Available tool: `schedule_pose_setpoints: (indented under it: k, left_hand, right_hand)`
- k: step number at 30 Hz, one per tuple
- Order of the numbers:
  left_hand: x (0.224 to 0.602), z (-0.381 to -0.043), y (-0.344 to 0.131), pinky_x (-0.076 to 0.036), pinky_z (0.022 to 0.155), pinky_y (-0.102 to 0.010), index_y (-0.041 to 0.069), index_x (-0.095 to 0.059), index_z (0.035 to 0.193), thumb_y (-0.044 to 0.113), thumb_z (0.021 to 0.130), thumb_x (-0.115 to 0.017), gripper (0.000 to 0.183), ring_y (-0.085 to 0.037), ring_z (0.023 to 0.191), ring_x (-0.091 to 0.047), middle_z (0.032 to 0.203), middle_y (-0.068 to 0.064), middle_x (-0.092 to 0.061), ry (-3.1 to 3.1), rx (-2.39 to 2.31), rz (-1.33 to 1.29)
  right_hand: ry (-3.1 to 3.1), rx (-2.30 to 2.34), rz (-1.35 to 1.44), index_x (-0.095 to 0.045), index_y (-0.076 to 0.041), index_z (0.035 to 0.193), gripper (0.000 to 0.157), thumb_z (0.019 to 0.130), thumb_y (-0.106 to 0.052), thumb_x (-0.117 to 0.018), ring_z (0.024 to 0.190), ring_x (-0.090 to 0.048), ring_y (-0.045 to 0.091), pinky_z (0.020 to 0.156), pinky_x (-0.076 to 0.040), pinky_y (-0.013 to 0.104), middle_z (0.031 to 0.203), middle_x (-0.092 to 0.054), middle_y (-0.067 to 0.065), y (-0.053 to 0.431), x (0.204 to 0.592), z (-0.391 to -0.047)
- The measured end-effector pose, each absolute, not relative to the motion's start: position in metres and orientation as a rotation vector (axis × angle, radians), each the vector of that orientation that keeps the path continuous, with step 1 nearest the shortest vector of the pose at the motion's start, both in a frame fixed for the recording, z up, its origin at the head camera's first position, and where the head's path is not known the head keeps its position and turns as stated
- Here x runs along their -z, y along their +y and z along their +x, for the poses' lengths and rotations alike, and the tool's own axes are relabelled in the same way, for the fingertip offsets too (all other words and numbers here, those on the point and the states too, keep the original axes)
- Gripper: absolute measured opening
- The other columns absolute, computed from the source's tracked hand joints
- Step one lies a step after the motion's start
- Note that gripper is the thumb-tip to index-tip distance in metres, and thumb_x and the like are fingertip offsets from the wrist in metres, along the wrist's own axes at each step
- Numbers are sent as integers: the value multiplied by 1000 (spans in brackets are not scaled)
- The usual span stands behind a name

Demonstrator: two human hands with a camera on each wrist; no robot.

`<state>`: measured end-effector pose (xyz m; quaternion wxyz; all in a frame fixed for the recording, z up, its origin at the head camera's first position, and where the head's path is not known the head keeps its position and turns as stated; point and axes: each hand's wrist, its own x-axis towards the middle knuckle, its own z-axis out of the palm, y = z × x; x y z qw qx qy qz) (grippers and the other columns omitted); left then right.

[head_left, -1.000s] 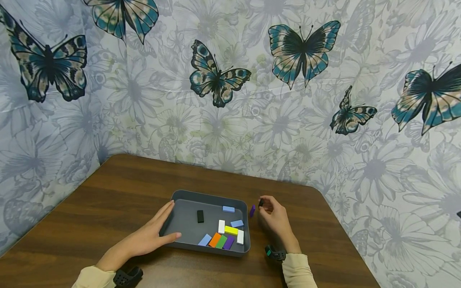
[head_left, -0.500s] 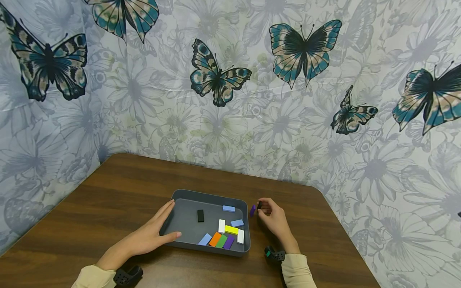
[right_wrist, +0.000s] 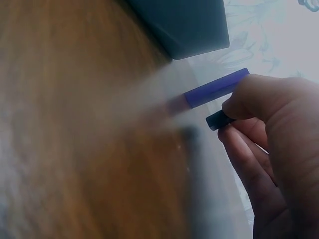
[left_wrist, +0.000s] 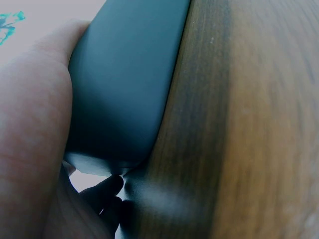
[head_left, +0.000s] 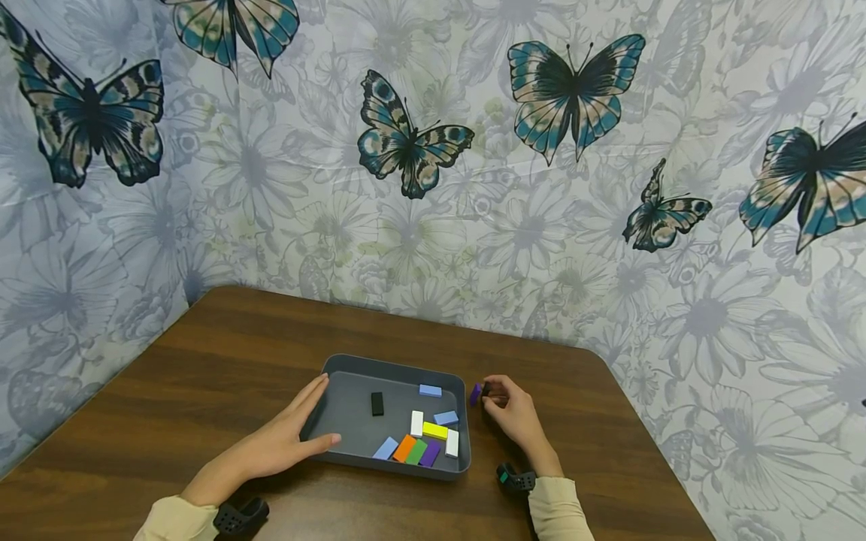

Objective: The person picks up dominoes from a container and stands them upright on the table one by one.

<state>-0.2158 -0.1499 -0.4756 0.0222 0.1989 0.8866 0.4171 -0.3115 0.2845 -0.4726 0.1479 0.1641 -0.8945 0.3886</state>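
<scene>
My right hand [head_left: 517, 417] pinches a small black block [right_wrist: 217, 120] between thumb and fingertips, low over the table to the right of the grey tray [head_left: 348, 424]. Right beside that block, a purple block [right_wrist: 215, 89] stands upright on the table, just outside the tray's right wall. My left hand [head_left: 274, 447] rests against the tray's left end, fingers straight along the side and thumb reaching over the front rim. In the left wrist view the tray's outer wall [left_wrist: 124, 84] sits close against this hand.
Inside the tray lie another black block [head_left: 377, 404], a yellow block [head_left: 435, 430], an orange block [head_left: 404, 448], a green block [head_left: 416, 452] and several blue, white and purple ones. A brown wooden table [head_left: 271, 330] bears the tray, backed by a butterfly-patterned wall [head_left: 433, 248].
My right hand has moved slightly left and toward me, bringing the black block up close to the standing purple block. My left hand and the tray have stayed in place.
</scene>
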Motion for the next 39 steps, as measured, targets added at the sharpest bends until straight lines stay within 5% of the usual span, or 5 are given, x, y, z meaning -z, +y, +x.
schedule_pose_setpoints:
  k: [39]
  left_hand:
    - [477, -217, -151, -28, 113, -71, 8, -5, 167, 54, 100, -63, 101, -46, 157, -10, 174, -15, 2, 2735, -1298, 633]
  right_hand:
    - [-2621, -1295, 404, -70, -4, 122, 36, 87, 4, -78, 107, -71, 32, 89, -59, 30, 114, -74, 15, 289, 481, -311]
